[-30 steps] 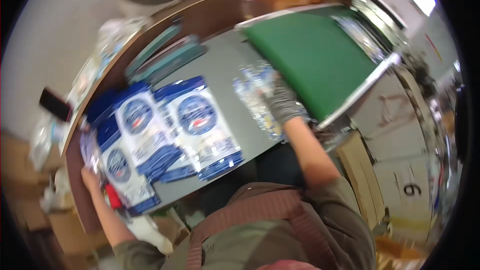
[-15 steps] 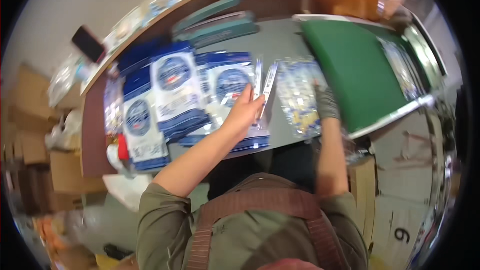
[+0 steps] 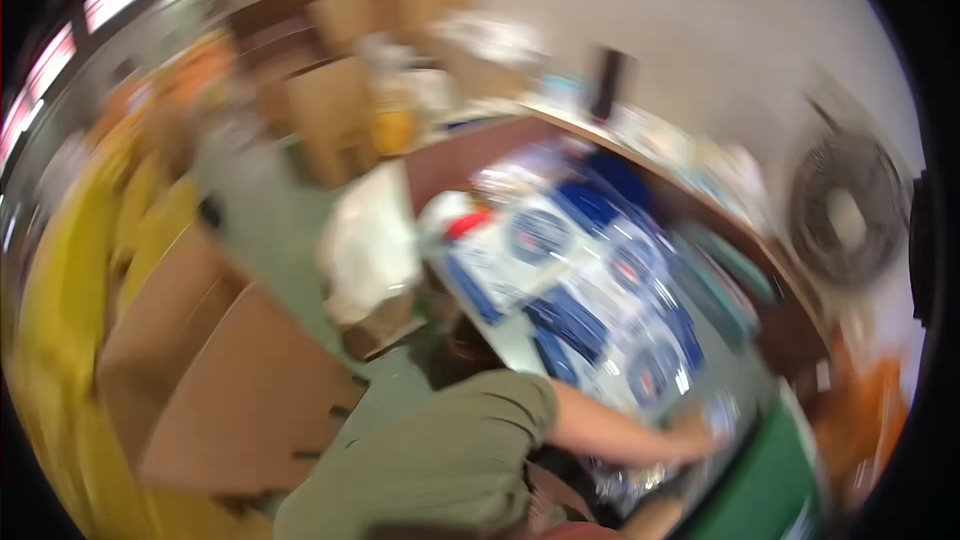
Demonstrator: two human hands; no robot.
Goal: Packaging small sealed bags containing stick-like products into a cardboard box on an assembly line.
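Note:
My left hand (image 3: 698, 437) reaches over the right part of the table, smeared by motion. Something clear and shiny (image 3: 720, 412) lies at its fingertips; whether the fingers grip it I cannot make out. Part of my right forearm (image 3: 655, 518) shows at the lower edge, its hand too blurred to read. Close to both arms is a clear bag of small pieces (image 3: 630, 483). Several blue-and-white printed pouches (image 3: 650, 370) lie left of and beyond my left hand, overlapping each other. A green board (image 3: 765, 485) is at the right.
Teal holders (image 3: 715, 285) stand along the raised brown back edge. A dark phone (image 3: 608, 85) is propped on a ledge behind. A fan (image 3: 850, 210) is by the wall. Cardboard boxes (image 3: 245, 390) and yellow sacks (image 3: 60, 340) are on the left. An orange bag (image 3: 880, 420) sits at far right.
The view has swung strongly to the left, so the table now sits lower right and the floor and boxes show. The white strips earlier at my left hand are no longer distinct.

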